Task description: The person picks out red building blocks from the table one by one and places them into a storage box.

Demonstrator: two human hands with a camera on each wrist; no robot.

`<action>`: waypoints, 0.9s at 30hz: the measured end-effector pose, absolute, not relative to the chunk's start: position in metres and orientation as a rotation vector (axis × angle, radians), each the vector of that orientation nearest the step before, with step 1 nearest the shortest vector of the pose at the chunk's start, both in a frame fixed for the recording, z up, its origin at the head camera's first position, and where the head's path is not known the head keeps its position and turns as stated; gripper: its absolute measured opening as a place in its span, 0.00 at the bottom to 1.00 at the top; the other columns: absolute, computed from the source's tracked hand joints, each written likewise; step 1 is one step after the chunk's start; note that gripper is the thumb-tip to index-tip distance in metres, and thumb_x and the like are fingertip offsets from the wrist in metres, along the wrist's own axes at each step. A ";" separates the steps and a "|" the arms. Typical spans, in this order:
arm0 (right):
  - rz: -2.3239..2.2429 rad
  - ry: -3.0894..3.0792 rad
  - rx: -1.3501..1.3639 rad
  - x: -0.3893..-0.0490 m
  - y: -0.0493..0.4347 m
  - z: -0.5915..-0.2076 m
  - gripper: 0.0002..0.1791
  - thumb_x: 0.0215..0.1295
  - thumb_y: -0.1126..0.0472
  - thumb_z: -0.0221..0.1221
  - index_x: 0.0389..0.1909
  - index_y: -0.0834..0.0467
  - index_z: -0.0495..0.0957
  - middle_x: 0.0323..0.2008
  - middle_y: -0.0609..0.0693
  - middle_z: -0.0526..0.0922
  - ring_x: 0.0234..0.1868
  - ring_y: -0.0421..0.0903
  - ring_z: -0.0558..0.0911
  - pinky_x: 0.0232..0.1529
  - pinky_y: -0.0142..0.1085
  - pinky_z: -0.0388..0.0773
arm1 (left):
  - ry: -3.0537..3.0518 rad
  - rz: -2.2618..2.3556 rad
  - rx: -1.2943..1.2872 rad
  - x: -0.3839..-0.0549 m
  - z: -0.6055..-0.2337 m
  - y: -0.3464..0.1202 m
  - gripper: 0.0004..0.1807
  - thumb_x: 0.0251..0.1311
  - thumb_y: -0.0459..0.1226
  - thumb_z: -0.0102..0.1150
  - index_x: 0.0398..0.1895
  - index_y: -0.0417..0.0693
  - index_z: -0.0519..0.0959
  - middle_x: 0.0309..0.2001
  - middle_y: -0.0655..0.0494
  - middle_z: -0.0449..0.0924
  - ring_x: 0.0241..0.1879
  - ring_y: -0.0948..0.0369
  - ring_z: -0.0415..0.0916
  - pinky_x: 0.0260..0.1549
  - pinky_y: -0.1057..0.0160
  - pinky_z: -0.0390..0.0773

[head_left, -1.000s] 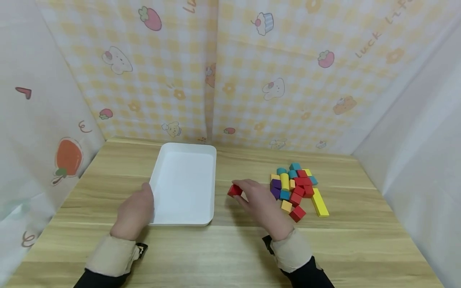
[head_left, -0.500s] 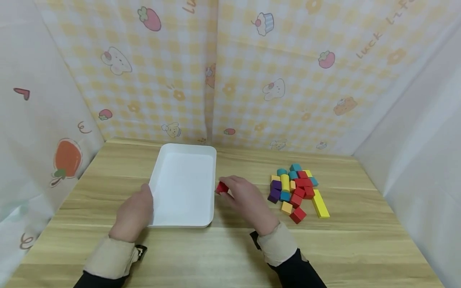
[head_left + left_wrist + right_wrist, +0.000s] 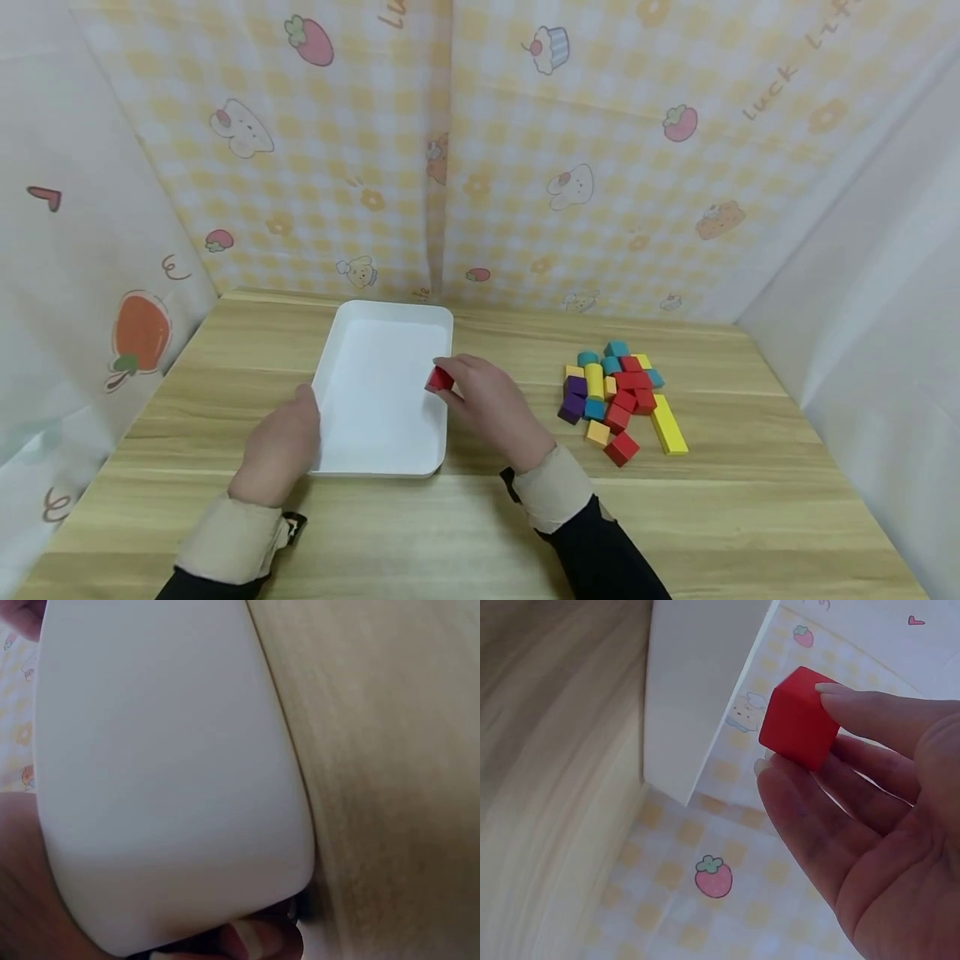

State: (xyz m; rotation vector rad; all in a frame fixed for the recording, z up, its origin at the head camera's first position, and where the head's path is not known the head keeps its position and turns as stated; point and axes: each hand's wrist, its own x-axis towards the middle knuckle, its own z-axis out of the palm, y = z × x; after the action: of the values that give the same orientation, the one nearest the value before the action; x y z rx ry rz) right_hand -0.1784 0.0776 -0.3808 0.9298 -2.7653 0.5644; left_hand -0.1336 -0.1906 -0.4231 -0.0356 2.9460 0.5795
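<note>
- Cube, red (image 3: 439,379): above the tray's right rim, touching neither tray nor desk.
- Right hand (image 3: 487,408): thumb and fingers (image 3: 791,806) pinch the cube, parted only by its width.
- Left hand (image 3: 281,442): grips the tray (image 3: 375,392) at its left edge.
- Step, judged: bringing cube into tray; next move calls for lowering inside the rim, then release.
- Block cluster (image 3: 619,401), yellow bar (image 3: 670,425): right on desk (image 3: 765,467), out of the way.
- Obstacle: rim only.

Checked yellow curtain (image 3: 502,92) behind wooden table (image 3: 750,508).
</note>
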 end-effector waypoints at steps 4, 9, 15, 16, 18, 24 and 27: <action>0.555 -2.770 0.944 -0.183 0.070 -0.380 0.17 0.66 0.58 0.66 0.54 0.58 0.81 0.46 0.50 0.87 0.45 0.43 0.85 0.48 0.35 0.83 | 2.936 0.578 -0.045 -0.132 -0.423 -0.192 0.03 0.70 0.25 0.34 0.40 0.30 0.60 0.22 0.42 0.72 0.21 0.51 0.71 0.17 0.54 0.71; 0.517 -2.782 0.969 -0.188 0.064 -0.382 0.18 0.66 0.58 0.67 0.54 0.57 0.82 0.48 0.50 0.87 0.48 0.43 0.85 0.49 0.35 0.83 | 2.930 0.579 -0.054 -0.131 -0.425 -0.192 0.03 0.69 0.25 0.34 0.41 0.30 0.60 0.22 0.43 0.72 0.20 0.51 0.71 0.16 0.55 0.71; 0.497 -2.795 1.010 -0.193 0.060 -0.384 0.18 0.65 0.59 0.67 0.54 0.57 0.82 0.47 0.50 0.87 0.46 0.43 0.85 0.49 0.34 0.82 | 2.950 0.584 -0.044 -0.130 -0.425 -0.191 0.03 0.70 0.25 0.33 0.40 0.31 0.60 0.21 0.44 0.71 0.19 0.52 0.70 0.15 0.56 0.70; 0.497 -2.802 1.014 -0.194 0.059 -0.385 0.17 0.65 0.59 0.67 0.54 0.57 0.82 0.47 0.50 0.87 0.46 0.43 0.84 0.48 0.34 0.82 | 2.954 0.585 -0.038 -0.130 -0.425 -0.191 0.03 0.70 0.25 0.33 0.40 0.30 0.60 0.21 0.44 0.70 0.19 0.52 0.70 0.15 0.56 0.69; 0.488 -2.809 1.021 -0.196 0.059 -0.385 0.17 0.65 0.59 0.67 0.54 0.57 0.82 0.46 0.49 0.87 0.45 0.43 0.84 0.48 0.34 0.82 | 2.963 0.591 -0.025 -0.130 -0.425 -0.190 0.04 0.70 0.25 0.33 0.39 0.31 0.60 0.20 0.45 0.70 0.19 0.52 0.69 0.15 0.56 0.69; 0.461 -2.809 1.060 -0.202 0.054 -0.388 0.15 0.65 0.60 0.67 0.51 0.56 0.82 0.43 0.48 0.86 0.42 0.42 0.83 0.47 0.33 0.81 | 2.979 0.596 -0.009 -0.130 -0.425 -0.190 0.04 0.71 0.25 0.33 0.39 0.30 0.60 0.19 0.46 0.69 0.18 0.53 0.68 0.14 0.59 0.67; 0.421 -2.831 1.065 -0.205 0.049 -0.391 0.15 0.66 0.60 0.67 0.52 0.56 0.82 0.44 0.48 0.86 0.42 0.42 0.82 0.47 0.32 0.81 | 2.979 0.601 -0.012 -0.130 -0.425 -0.190 0.04 0.71 0.25 0.33 0.39 0.30 0.60 0.19 0.46 0.69 0.17 0.53 0.68 0.14 0.58 0.67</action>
State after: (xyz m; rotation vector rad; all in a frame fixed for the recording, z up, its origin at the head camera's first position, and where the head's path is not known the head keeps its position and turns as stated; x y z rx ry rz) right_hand -0.2048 0.0492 -0.3905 1.0652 -2.8314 0.4209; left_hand -0.1299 -0.1899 -0.4247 -0.0120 2.9787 0.6007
